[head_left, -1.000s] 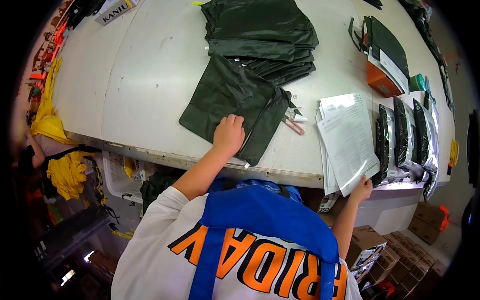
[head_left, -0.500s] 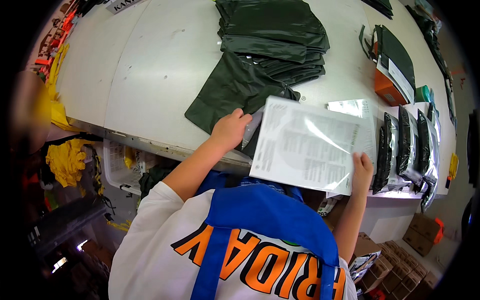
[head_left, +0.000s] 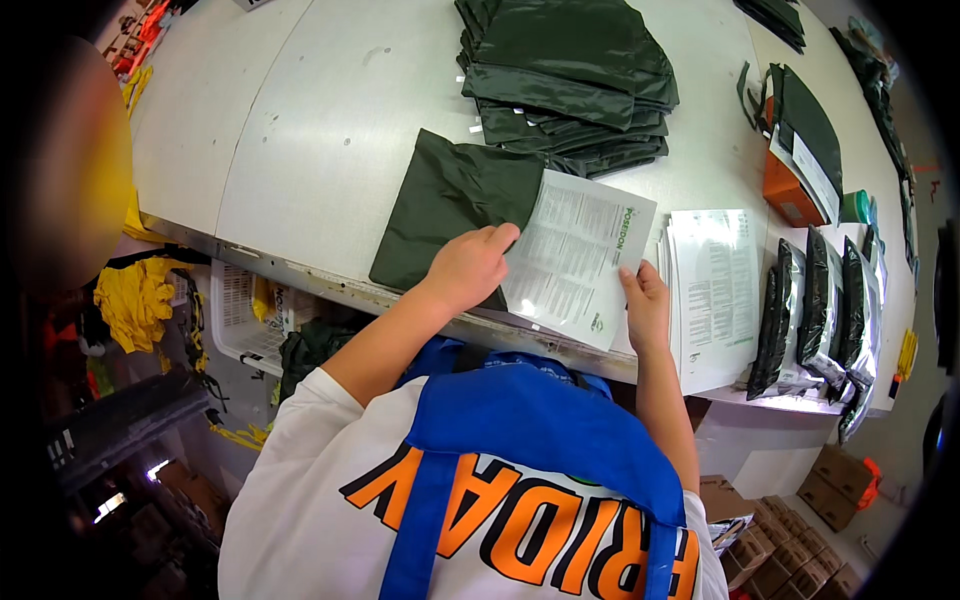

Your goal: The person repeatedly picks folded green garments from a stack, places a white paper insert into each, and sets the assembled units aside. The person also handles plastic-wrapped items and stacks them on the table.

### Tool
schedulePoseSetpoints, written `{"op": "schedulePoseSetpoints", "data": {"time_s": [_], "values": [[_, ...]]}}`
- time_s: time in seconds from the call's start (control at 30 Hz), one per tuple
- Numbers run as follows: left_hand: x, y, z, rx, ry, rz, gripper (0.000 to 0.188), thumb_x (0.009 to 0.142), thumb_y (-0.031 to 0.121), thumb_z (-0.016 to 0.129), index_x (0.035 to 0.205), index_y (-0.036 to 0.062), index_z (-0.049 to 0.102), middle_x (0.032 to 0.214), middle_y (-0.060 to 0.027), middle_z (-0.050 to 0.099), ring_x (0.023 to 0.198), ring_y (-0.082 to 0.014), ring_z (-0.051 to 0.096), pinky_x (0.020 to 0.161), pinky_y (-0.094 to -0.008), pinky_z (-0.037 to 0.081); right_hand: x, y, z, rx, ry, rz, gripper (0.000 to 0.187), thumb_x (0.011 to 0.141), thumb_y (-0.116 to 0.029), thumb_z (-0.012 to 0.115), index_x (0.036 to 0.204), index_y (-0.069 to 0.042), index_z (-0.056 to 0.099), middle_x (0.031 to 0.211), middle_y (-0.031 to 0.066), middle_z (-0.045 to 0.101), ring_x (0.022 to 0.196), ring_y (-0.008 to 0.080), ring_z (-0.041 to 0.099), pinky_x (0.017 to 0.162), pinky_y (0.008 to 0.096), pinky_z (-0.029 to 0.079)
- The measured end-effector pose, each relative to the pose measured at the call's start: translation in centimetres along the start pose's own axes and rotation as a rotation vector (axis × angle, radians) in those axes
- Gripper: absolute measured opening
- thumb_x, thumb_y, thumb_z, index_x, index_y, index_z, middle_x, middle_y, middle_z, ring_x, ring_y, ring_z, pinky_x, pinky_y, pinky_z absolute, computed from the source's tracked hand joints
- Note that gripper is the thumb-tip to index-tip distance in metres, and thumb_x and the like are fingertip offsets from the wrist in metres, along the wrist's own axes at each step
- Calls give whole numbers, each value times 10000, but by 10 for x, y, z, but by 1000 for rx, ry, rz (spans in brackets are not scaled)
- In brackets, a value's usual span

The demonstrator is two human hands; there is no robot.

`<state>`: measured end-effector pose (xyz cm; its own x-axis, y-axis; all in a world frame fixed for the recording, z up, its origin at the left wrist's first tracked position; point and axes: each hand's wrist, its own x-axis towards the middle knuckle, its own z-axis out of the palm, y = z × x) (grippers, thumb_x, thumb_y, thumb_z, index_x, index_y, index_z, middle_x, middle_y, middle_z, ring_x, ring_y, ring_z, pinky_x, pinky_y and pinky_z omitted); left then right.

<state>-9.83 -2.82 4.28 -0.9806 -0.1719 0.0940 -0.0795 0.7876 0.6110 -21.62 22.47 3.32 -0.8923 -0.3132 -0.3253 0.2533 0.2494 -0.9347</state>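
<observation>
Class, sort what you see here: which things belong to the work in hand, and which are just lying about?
In use:
dark green pouch, under the left hand
printed sheet, in the right hand
pouch pile, apparently related
sheet pile, likewise

Apparently lying about:
yellow cloth
white basket
cardboard boxes

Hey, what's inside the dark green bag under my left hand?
A printed sheet looks partly inside the dark green bag; its right part shows. The bag hides the inserted end and anything deeper.
</observation>
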Motion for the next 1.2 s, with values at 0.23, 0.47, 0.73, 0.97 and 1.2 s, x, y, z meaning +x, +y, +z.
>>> {"op": "schedulePoseSetpoints", "data": {"time_s": [0.23, 0.47, 0.73, 0.97, 1.2], "values": [[-6, 0, 14, 19, -55, -23, 288, 775, 41, 560, 1051, 65, 482, 841, -159, 624, 789, -361, 604, 673, -454, 475, 6, 21, 55, 205, -347, 275, 232, 935, -101, 516, 1154, -32, 552, 977, 70, 641, 819, 125, 616, 705, 285, 513], [-19, -16, 21, 10, -170, -146, 308, 779, 64, 577, 1074, 59, 486, 927, -139, 620, 863, -337, 600, 711, -435, 481, 7, 42, 99, 202, -369, 305, 248, 931, -121, 509, 1149, -5, 523, 1046, 105, 624, 903, 161, 618, 749, 311, 515], [-35, -43, 21, 331, -340, -91, 631, 855, 413, 607, 1423, 304, 356, 1547, -73, 138, 1414, -391, 79, 1132, -536, 99, 20, 12, 77, -678, -315, -27, 351, 884, -366, 582, 1034, -56, 649, 733, 207, 642, 740, 333, 655, 686, 415, 502], [10, -71, -18, 188, -24, 40, 526, 759, 239, 681, 1257, 160, 533, 1386, -119, 376, 1272, -370, 359, 1058, -488, 291, -33, 84, -129, -1115, 887, 159, 770, 743, -345, 767, 1305, 39, 407, 1231, 226, 498, 1162, 394, 450, 1005, 466, 356], [195, -92, 12, 480, 248, 29, 601, 777, 188, 689, 1328, 162, 451, 1368, -84, 436, 1261, -299, 412, 1019, -454, 345, -46, 103, -182, -613, 1022, 419, 922, 646, -281, 853, 1326, 101, 362, 1256, 270, 504, 1130, 379, 515, 976, 418, 419]]}}
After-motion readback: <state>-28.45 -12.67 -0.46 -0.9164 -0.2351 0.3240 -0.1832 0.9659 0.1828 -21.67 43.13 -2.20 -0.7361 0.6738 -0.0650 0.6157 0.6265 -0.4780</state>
